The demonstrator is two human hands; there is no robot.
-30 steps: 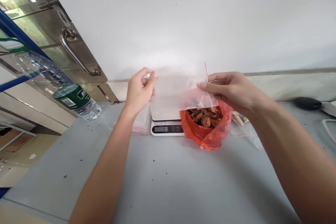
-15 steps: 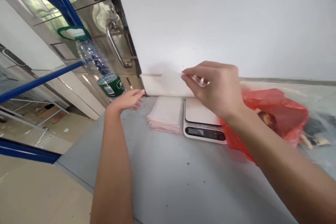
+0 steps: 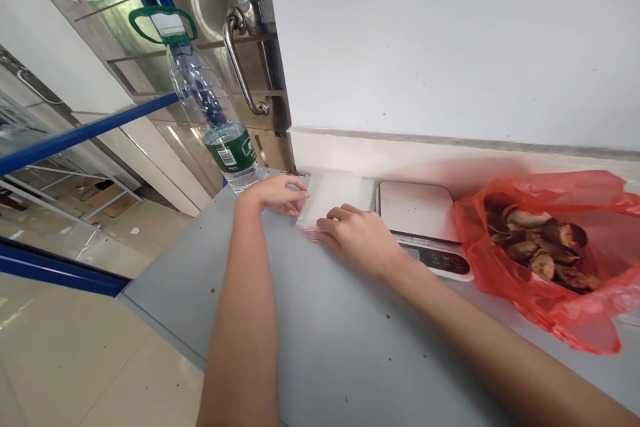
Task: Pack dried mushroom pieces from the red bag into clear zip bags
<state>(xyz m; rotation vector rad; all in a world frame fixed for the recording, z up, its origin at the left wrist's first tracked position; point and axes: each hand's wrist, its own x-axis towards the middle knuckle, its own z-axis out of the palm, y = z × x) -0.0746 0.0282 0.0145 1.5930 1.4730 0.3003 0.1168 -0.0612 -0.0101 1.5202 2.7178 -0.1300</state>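
A white wall (image 3: 450, 47) rises beyond both hands, and the grey table (image 3: 325, 353) spreads out beneath them and toward the person. To the left of the hands and farther off is a metal door (image 3: 210, 13) with a curved handle (image 3: 237, 67); a blue frame (image 3: 90, 133) also stands out to the left of the left hand. Well to the right of the right hand, a red plastic bag (image 3: 505, 280) lies with its mouth wide, dried brown pieces (image 3: 545, 247) inside it. Just beyond the left hand stands a clear bottle (image 3: 227, 143) with a green label and a green carrying loop on top. The white scale (image 3: 417, 210) sits beyond the right hand and a little to its right, its dark control panel (image 3: 443, 259) facing the person; the red bag overlaps its right end in this view. Between the hands is the stack of clear bags (image 3: 337, 188), with red lines along the near edge. The left hand (image 3: 283, 193) is at the stack's left edge, fingers loosely apart, grasping nothing. The right hand (image 3: 356, 235) curls its fingers over the stack's near right part; whether it pinches a bag cannot be told. Dark specks (image 3: 389, 316) dot the table nearer than the right hand.
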